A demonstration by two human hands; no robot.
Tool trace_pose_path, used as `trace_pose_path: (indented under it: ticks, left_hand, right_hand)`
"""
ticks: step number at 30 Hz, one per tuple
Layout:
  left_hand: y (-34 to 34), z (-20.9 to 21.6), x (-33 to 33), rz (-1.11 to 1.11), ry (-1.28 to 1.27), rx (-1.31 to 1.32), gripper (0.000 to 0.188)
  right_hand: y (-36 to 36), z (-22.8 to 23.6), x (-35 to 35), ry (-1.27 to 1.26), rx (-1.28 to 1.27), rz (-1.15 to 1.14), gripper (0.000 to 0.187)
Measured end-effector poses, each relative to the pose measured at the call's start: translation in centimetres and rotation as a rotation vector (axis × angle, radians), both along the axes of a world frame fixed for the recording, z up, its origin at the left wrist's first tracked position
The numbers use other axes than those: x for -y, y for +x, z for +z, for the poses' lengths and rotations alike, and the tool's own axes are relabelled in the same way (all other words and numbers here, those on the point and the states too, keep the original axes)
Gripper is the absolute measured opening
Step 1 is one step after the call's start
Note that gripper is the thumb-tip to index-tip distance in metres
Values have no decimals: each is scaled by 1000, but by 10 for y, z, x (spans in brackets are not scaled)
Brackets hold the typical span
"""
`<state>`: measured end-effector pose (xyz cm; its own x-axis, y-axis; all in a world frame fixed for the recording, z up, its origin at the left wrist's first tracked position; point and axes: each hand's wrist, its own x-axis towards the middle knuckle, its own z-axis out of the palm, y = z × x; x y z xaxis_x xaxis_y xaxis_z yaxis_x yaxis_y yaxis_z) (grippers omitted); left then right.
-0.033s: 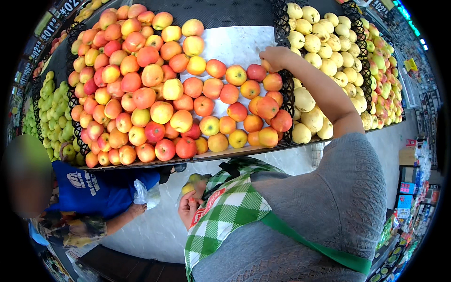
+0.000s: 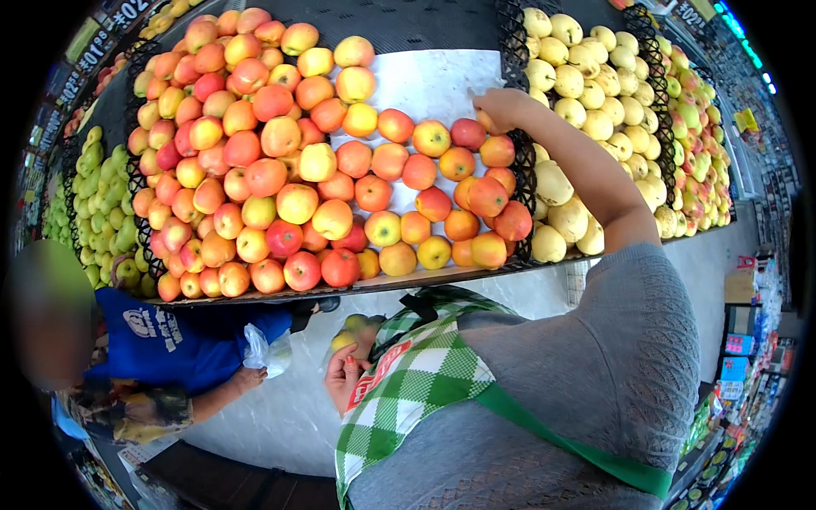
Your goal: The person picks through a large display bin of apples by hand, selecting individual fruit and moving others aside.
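My right hand [image 2: 501, 110] reaches over the display to the upper right corner of the apple group, beside the black mesh divider [image 2: 520, 161]. Its fingers curl down on an orange-red apple [image 2: 484, 120], mostly covered by the hand. A red apple [image 2: 467, 133] lies just left of it. Red and yellow apples [image 2: 272, 102] are heaped at the left, with looser ones on a white liner [image 2: 433, 72]. Low in front of the green checked apron [image 2: 425, 365], my left hand [image 2: 344, 378] has bent fingers. Yellow-green round fruit [image 2: 342, 340] shows right beside it, partly blurred; the grip is hidden.
Pale yellow pears [image 2: 595, 93] fill the section right of the divider, with red-green fruit [image 2: 684, 127] beyond. Green pears [image 2: 106, 204] lie far left. A person in a blue apron [image 2: 183, 331] stands at the left, holding a clear plastic bag [image 2: 265, 350]. Shelves [image 2: 748, 357] line the right.
The view has shifted very slightly, so the fruit sits a little further right. Both my hands keep practically the same pose and place.
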<state>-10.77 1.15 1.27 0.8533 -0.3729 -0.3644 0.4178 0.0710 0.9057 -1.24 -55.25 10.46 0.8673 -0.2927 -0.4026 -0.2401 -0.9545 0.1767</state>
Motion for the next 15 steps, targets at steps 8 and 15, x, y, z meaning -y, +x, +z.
trace_pose_path:
  ticks: [8, 15]
  left_hand:
    - [-1, 0, -3, 27, -5, 0, 26]
    - [-2, -1, -4, 75, -38, -44, 26]
  right_hand:
    - [38, 28, 10, 140, 354, 60, 49]
    - [156, 30, -7, 845, 1133, -82, 62]
